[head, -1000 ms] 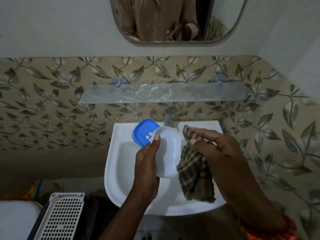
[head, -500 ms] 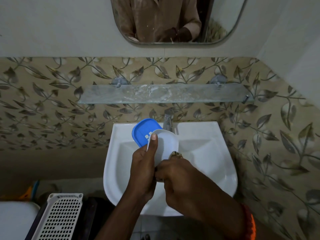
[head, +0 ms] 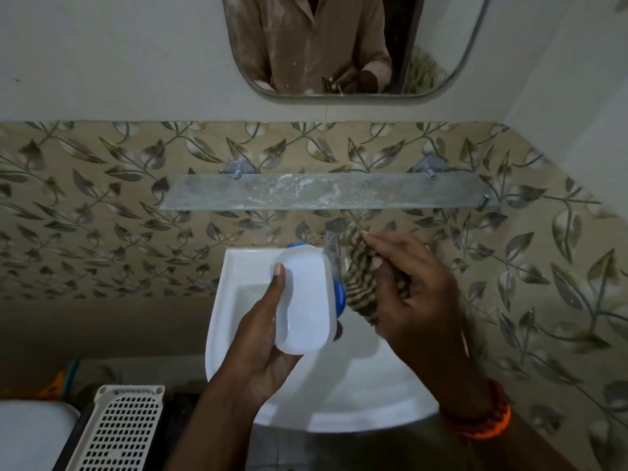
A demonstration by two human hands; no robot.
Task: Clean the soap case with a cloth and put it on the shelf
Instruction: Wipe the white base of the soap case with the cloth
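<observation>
My left hand (head: pixel 261 338) holds the soap case (head: pixel 304 300) over the white sink (head: pixel 343 399). The case shows its white base toward me, with its blue lid (head: pixel 339 297) peeking out behind on the right and top. My thumb rests on the base's upper left corner. My right hand (head: pixel 414 294) grips a brown checked cloth (head: pixel 360 287) just right of the case, touching the blue lid's edge. The glass shelf (head: pixel 326 193) hangs on the wall above the sink, bare.
A chrome tap (head: pixel 331 239) stands behind the case at the sink's back. A mirror (head: pixel 353 45) is above the shelf. A white perforated basket (head: pixel 119 430) sits at the lower left, beside a white rounded object (head: pixel 30 433). Leaf-patterned tiles cover the wall.
The case has turned over, so its white base now faces me and hides most of the blue lid. My right hand with the cloth moved from the case's front to its right side.
</observation>
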